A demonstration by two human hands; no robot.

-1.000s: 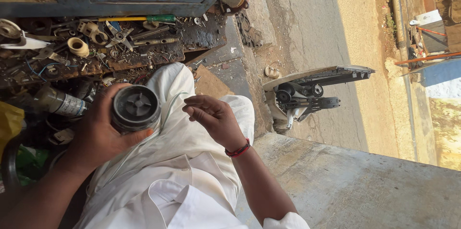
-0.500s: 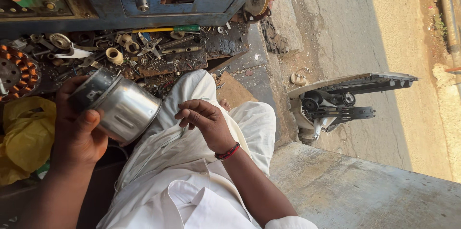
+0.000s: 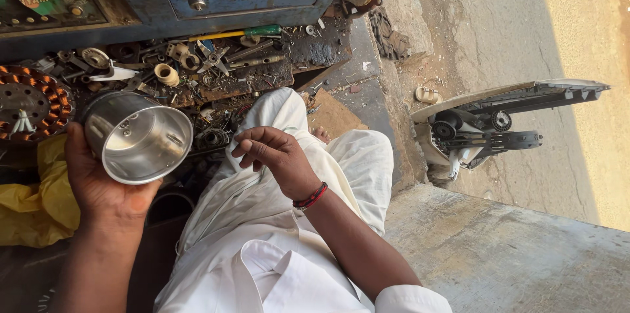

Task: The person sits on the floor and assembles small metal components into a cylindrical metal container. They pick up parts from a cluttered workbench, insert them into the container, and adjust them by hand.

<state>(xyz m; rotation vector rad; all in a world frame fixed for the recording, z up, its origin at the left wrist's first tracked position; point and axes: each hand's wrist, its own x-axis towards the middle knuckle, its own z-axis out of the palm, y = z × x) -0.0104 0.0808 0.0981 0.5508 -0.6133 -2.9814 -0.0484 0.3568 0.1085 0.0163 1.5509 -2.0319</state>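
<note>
the left hand (image 3: 98,185) has its fingers wrapped round a shiny steel jar (image 3: 139,137), open mouth tilted toward the camera. the right hand (image 3: 275,155) rests on the white-clothed knee (image 3: 289,113), fingers loosely curled and holding nothing.

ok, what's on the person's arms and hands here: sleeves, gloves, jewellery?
Both hands are bare, no gloves. The right hand has a red-and-black thread band at the wrist and a white sleeve cuff further up the arm. The left hand and forearm show no sleeve or band.
</note>
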